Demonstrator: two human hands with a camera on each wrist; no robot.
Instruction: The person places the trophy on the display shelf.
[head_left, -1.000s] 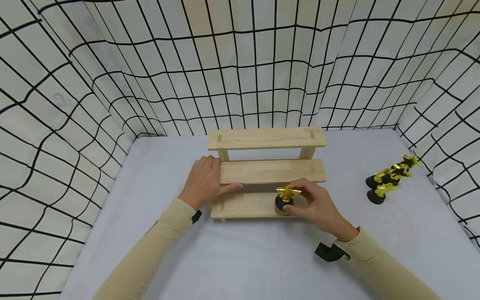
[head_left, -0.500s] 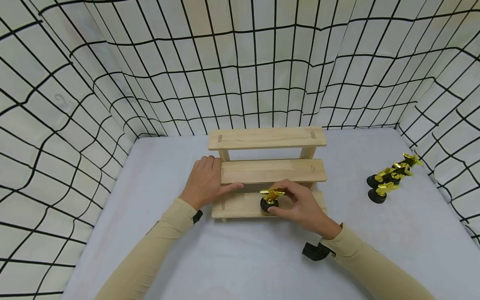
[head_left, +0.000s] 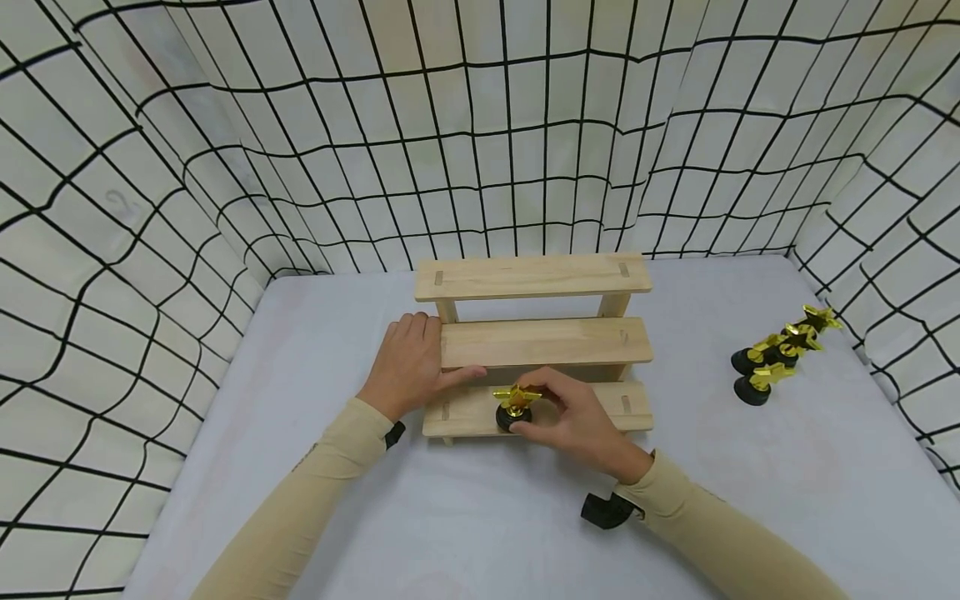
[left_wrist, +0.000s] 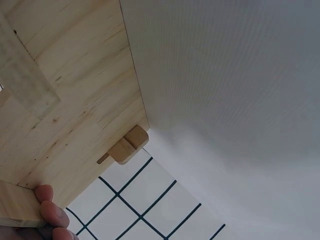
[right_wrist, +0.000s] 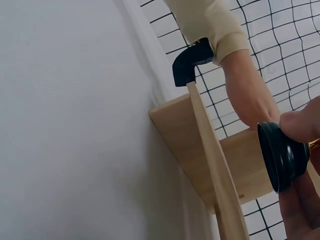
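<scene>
A small gold trophy [head_left: 515, 400] with a star top and round black base is pinched between the thumb and fingers of my right hand [head_left: 573, 417]. It is close over the left half of the lowest step of the three-tier wooden shelf [head_left: 547, 342]. In the right wrist view, the underside of the trophy's black base [right_wrist: 282, 157] shows beside the thumb. My left hand [head_left: 412, 362] grips the left end of the middle step, thumb along its front. In the left wrist view, its fingertips [left_wrist: 54, 215] curl round a board edge.
Several more gold trophies [head_left: 761, 383] with black bases stand clustered at the right of the white-covered table [head_left: 480, 517]. White walls with a black grid [head_left: 525, 150] enclose the back and sides.
My right hand has carried the trophy leftward along the lowest step, from its right half to its left half. My left hand and the shelf have stayed in place.
</scene>
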